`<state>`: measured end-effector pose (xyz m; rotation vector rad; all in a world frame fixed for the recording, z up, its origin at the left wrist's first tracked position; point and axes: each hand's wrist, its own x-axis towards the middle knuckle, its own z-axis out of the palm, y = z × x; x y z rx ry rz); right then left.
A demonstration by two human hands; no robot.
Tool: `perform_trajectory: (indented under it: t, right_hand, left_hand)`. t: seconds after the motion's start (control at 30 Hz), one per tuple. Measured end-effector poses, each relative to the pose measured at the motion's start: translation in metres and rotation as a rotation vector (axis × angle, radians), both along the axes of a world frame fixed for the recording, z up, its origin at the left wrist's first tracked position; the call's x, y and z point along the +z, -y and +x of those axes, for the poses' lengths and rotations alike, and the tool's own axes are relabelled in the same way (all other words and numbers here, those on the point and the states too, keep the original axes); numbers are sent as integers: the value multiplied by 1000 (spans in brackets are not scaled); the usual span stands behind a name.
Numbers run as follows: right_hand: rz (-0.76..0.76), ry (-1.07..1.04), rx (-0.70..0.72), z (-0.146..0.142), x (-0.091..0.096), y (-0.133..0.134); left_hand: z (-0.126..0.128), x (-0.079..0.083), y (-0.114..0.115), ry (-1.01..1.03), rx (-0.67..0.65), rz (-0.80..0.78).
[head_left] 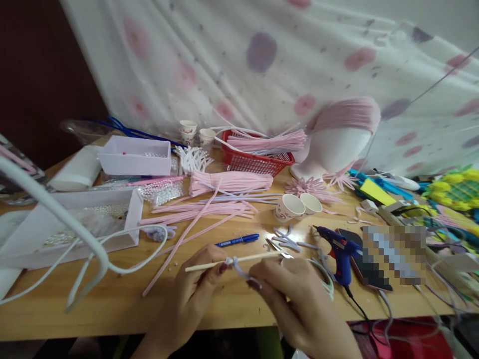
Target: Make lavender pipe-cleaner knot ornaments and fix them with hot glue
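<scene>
My left hand (194,289) is closed in a pinch on a thin wooden stick (258,258) that lies nearly level over the table's front edge. My right hand (299,294) is closed on a pale lilac pipe cleaner (239,268) that is wound round the stick near its left end. Both hands meet close above the wooden table (112,299). A blue pen (237,241) lies just beyond the stick. Scissors (279,248) rest near the stick's right end.
Pink pipe cleaners (228,182) lie heaped mid-table, more in a red basket (258,162). A blue glue gun (339,249) and a phone sit to the right, two paper cups (295,206) behind. White trays (134,154) stand left. A foam head (337,144) stands at the back.
</scene>
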<state>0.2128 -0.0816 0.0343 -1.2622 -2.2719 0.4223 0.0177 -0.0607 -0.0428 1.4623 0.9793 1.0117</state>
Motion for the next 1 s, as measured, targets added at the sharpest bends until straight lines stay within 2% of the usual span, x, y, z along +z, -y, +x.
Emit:
perform_trajectory:
  t: [0.1,0.17,0.27,0.33,0.4,0.47,0.57,0.67,0.73,0.8,0.87,0.93,1.0]
  right_hand:
    - [42,-30,1,15,10,-20]
    - [2,-114,42,23,8,-36]
    - [-133,-250,100,24,-8,-51]
    - [-168,-258,68,17,-22,-49]
    - [-209,-195,37,5,-33,-38]
    - [-228,-132,39,-6,-37,-23]
    - [-227,-18,5,-15,-30,-6]
    - [-199,-16,2,-10,-12,-6]
    - [-156,-55,29,0,0,-14]
    - [-127,-83,73,12,8,-25]
    - [-172,-128,188,22,11,-37]
    - [-269,-198,304,28,6,-46]
    - [-323,-254,275,27,-5,-49]
  left_hand:
    - [-7,-3,2,193,-86,-175]
    - [-10,-4,1,363,-108,-259]
    - [-8,0,-3,600,-140,-334]
    - [-5,4,-8,648,-49,-373]
    - [0,8,-11,589,131,-343]
    - [6,9,-12,440,300,-230]
    - [11,7,-6,143,436,-26]
    - [7,5,5,-25,371,63]
    - [0,5,10,-33,291,32]
    - [-9,7,12,35,211,-63]
    - [-16,10,11,160,104,-193]
    - [-18,14,7,299,7,-326]
    - [-14,16,1,432,-7,-416]
